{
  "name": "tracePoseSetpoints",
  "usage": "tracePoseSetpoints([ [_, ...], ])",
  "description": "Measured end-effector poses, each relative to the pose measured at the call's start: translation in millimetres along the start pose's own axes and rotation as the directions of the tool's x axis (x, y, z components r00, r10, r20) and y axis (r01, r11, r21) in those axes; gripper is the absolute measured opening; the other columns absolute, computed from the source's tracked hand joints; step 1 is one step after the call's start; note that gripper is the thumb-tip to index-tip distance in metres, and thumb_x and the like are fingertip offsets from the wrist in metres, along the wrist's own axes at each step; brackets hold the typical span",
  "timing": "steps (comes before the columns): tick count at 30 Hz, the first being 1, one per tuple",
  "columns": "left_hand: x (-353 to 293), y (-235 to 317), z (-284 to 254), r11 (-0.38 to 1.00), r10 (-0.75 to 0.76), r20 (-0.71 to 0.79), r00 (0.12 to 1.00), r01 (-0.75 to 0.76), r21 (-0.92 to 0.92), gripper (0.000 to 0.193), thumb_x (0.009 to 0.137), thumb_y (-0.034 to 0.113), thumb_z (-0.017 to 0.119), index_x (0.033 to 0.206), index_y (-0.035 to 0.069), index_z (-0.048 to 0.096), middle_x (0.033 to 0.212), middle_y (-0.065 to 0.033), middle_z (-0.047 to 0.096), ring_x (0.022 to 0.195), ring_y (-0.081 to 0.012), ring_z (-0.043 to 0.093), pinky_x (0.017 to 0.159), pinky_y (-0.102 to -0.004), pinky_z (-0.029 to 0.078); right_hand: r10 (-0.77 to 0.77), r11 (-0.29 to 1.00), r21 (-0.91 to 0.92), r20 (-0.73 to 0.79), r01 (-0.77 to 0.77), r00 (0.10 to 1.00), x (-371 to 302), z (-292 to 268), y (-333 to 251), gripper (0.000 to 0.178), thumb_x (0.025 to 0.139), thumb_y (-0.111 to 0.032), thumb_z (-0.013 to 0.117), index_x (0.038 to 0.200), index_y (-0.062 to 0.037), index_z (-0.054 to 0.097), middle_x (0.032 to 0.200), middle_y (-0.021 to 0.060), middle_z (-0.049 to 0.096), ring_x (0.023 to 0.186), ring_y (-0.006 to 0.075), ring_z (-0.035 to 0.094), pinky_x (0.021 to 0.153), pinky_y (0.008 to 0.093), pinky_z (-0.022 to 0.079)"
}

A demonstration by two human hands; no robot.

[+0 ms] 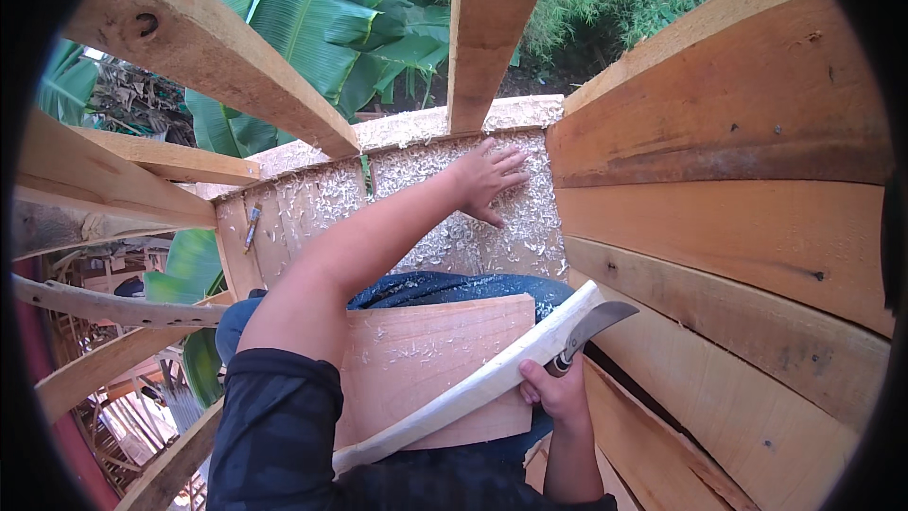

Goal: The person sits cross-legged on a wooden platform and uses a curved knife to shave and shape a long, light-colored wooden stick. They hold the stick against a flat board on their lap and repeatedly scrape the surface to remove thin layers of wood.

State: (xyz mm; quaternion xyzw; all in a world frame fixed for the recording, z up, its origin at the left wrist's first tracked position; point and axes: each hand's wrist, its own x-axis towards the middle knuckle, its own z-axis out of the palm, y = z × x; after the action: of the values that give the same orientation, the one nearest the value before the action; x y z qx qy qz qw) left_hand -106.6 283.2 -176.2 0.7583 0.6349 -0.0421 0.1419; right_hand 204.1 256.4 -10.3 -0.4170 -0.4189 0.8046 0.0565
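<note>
Nearest the camera, the dark sleeve (274,426) of the left arm rises from the lower edge. Right hand (558,393) is closed around a curved knife (591,331) and presses a pale, peeled stick (473,383) that lies diagonally over a flat board (426,360) on the lap. Its fingers are wrapped tight on the handle; the blade points up and right.

Left hand (487,175) is stretched forward, fingers spread and flat on a plank (454,218) covered with wood shavings (530,218).

Progress, as judged: the stick shows bare, smooth wood along its visible length, and shavings lie thick on the plank and thin on the board, so much carving appears done. Whether the far end is finished cannot be told. Curved hull planks (738,208) stand to the right; banana leaves (312,19) lie beyond.
</note>
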Motion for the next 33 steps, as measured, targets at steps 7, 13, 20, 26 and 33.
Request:
tracePoseSetpoints([
  [7,-40.2,-15.3,13.7,0.996,-0.091,0.086,0.992,0.091,0.007,0.074,0.089,0.038,0.061,0.151,0.013,0.030,0.158,-0.0100,0.030,0.147,-0.0273,0.026,0.115,-0.0506,0.029,0.028,1.000,-0.003,-0.027,-0.028,0.999,3.3,-0.7,1.1,0.013,0.087,-0.002,0.071,0.091,0.0008,0.059,0.060,0.0030,0.057,0.043,0.0089,0.051,0.039,0.0256,0.039],
  [13,-101.0,-28.4,25.0,0.999,-0.031,0.125,0.992,0.032,-0.009,0.075,0.084,0.031,0.065,0.149,0.011,0.033,0.158,-0.0166,0.027,0.147,-0.0319,0.023,0.119,-0.0512,0.023,0.026,1.000,-0.014,-0.016,-0.026,1.000,4.9,-0.8,-0.3,0.013,0.086,-0.002,0.071,0.091,0.0015,0.060,0.060,0.0033,0.057,0.042,0.0086,0.050,0.039,0.0255,0.040],
  [20,-102.9,7.1,11.2,0.944,-0.310,0.177,0.934,0.324,-0.058,0.113,0.069,0.066,0.074,0.154,0.012,0.023,0.158,-0.0277,0.017,0.146,-0.0454,0.017,0.115,-0.0612,0.022,0.009,1.000,0.003,-0.027,-0.009,1.000,4.2,1.0,1.7,0.012,0.087,-0.001,0.069,0.093,0.0022,0.059,0.061,0.0032,0.057,0.042,0.0079,0.049,0.037,0.0249,0.038],
  [26,-86.4,33.6,31.2,0.947,-0.293,0.119,0.949,0.305,-0.103,0.107,0.071,0.046,0.082,0.151,0.003,0.026,0.155,-0.0240,0.026,0.143,-0.0448,0.026,0.109,-0.0596,0.034,0.014,1.000,-0.006,-0.025,-0.014,1.000,4.2,0.8,2.4,0.011,0.088,-0.001,0.069,0.092,0.0020,0.059,0.061,0.0028,0.056,0.042,0.0072,0.048,0.037,0.0252,0.039],
  [33,-97.7,9.9,45.7,0.991,-0.091,-0.072,0.993,0.083,-0.106,0.048,0.084,0.012,0.061,0.129,0.000,0.052,0.136,-0.0158,0.049,0.128,-0.0328,0.046,0.102,-0.0418,0.045,0.027,0.998,-0.058,0.001,-0.027,1.000,3.6,-4.6,6.1,0.025,0.088,-0.003,0.068,0.103,-0.0005,0.048,0.070,0.0071,0.057,0.042,0.0096,0.046,0.037,0.0272,0.041],
])
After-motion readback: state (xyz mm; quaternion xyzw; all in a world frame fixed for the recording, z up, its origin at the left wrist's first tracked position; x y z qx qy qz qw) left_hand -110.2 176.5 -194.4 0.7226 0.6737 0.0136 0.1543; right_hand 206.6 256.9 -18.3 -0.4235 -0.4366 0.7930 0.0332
